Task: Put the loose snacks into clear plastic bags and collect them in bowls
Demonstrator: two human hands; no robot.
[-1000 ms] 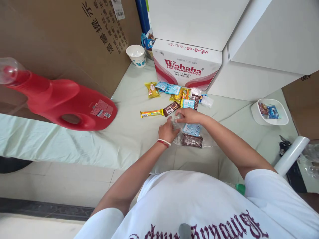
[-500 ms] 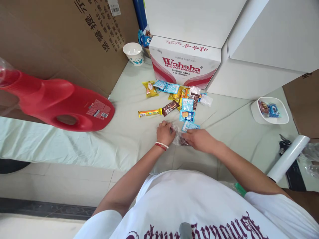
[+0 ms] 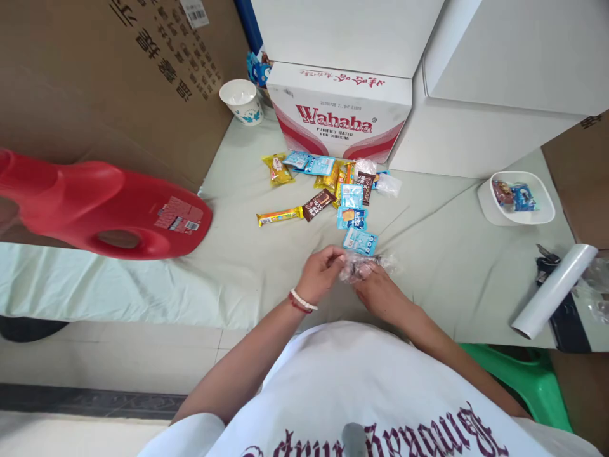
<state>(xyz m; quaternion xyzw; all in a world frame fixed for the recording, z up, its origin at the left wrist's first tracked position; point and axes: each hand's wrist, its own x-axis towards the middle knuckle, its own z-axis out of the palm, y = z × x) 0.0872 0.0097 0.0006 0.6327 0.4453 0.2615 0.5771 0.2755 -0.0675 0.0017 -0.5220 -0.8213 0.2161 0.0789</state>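
Crinkled clear plastic wrap (image 3: 351,268) lies on the table edge nearest me, with something dark partly visible in it. My left hand (image 3: 320,274) pinches its left side between thumb and fingers. My right hand (image 3: 382,293) is closed over its middle, fingers pressed into the plastic, and a loose end sticks out to the right. Just beyond the plastic is a blue snack packet (image 3: 360,242). Farther back lie another blue packet (image 3: 352,218), a brown cocoa packet (image 3: 318,204), a long yellow packet (image 3: 280,216) and a yellow snack bag (image 3: 278,170).
A Wahaha carton (image 3: 340,117) stands behind the snacks, with a paper cup (image 3: 242,103) to its left. At left lies a big red jug (image 3: 118,209). A white tub (image 3: 516,212) with packets and a plastic roll (image 3: 554,292) are at right, above a green stool (image 3: 528,374).
The right hand has turned and shifted onto the plastic, whose end now spreads to the right. The brown packet seen under that hand is now mostly covered. The camera view has shifted slightly.
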